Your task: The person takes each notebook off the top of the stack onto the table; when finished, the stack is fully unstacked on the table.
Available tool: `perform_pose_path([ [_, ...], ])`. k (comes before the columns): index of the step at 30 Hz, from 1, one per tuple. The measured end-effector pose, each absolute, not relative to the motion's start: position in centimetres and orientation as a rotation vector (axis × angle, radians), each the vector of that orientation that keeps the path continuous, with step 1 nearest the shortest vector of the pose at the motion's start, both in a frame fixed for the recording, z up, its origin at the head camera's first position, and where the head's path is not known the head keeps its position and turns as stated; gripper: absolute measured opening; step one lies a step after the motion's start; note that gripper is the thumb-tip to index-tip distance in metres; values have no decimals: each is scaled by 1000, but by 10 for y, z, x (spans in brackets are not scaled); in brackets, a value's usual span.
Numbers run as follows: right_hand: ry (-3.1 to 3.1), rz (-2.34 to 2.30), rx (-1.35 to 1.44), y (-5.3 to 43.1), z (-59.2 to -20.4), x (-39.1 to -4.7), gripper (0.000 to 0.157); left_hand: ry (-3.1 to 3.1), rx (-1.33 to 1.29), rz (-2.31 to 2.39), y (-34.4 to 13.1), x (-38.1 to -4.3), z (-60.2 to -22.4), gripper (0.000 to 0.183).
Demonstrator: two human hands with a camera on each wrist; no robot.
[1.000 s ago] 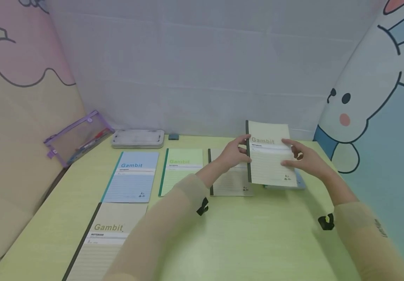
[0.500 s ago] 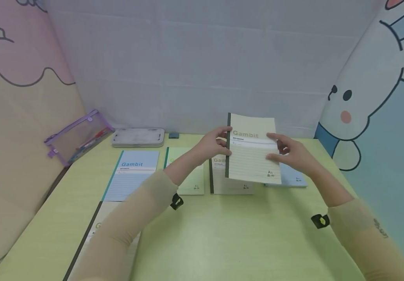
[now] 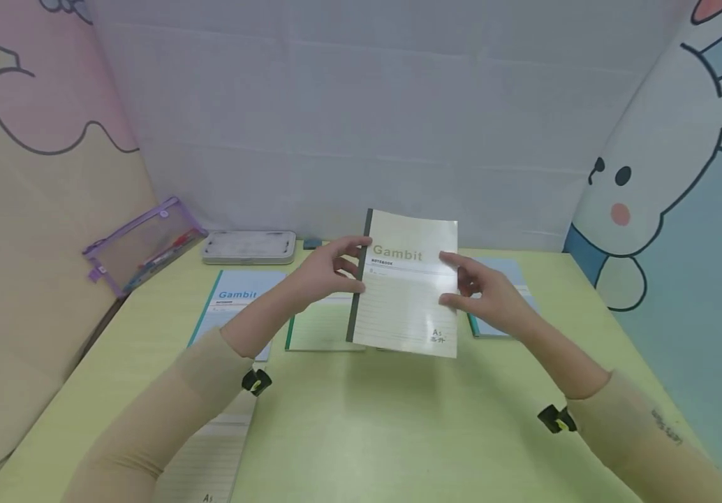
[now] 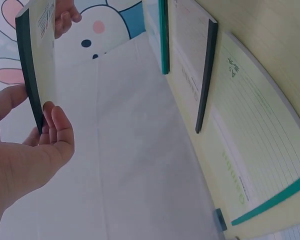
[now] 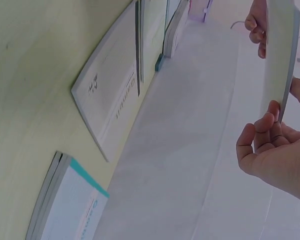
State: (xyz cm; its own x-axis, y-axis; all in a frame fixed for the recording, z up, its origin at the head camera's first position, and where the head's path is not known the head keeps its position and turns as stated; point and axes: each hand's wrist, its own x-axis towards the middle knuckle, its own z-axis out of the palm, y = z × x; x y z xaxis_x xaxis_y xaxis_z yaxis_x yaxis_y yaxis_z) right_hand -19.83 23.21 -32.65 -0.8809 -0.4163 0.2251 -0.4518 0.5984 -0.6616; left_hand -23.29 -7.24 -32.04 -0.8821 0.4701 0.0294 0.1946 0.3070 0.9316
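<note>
A cream notebook [image 3: 406,293] with a dark spine and "Gambit" on its cover is held up above the table between both hands. My left hand [image 3: 320,272] pinches its spine edge between thumb and fingers. On the opposite edge, my right hand [image 3: 489,293] grips it the same way. Both wrist views show the notebook clear of the table. Below it lie a green notebook [image 3: 326,328] and a grey-white notebook [image 5: 110,85], which the held one mostly covers in the head view. A blue notebook [image 3: 502,279] lies behind my right hand, stacked on another in the right wrist view.
At the left lie another blue notebook [image 3: 235,279] and a cream one [image 3: 210,454], partly under my left arm. Along the back stand a grey tin case [image 3: 248,247], a small dark blue block [image 3: 313,243] and a purple-edged mesh pouch [image 3: 147,244] with pens.
Both hands have carried the cream notebook leftward, from over the right blue notebook to over the grey-white one. It has also come slightly lower and nearer since half a second ago.
</note>
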Motion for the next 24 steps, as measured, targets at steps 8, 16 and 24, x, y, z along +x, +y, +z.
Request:
perform_pose_path([
  [8,-2797,1211,832,199,-343,-177,74,2532,667,1373,-112,-203,-333,75],
  [16,-2879,1272,920,167,-364,-154,81,2653,716,1169,-144,-171,-357,77],
  [24,-2966,1229,958,144,-394,-138,86,2668,645,994,-167,-147,-375,79],
])
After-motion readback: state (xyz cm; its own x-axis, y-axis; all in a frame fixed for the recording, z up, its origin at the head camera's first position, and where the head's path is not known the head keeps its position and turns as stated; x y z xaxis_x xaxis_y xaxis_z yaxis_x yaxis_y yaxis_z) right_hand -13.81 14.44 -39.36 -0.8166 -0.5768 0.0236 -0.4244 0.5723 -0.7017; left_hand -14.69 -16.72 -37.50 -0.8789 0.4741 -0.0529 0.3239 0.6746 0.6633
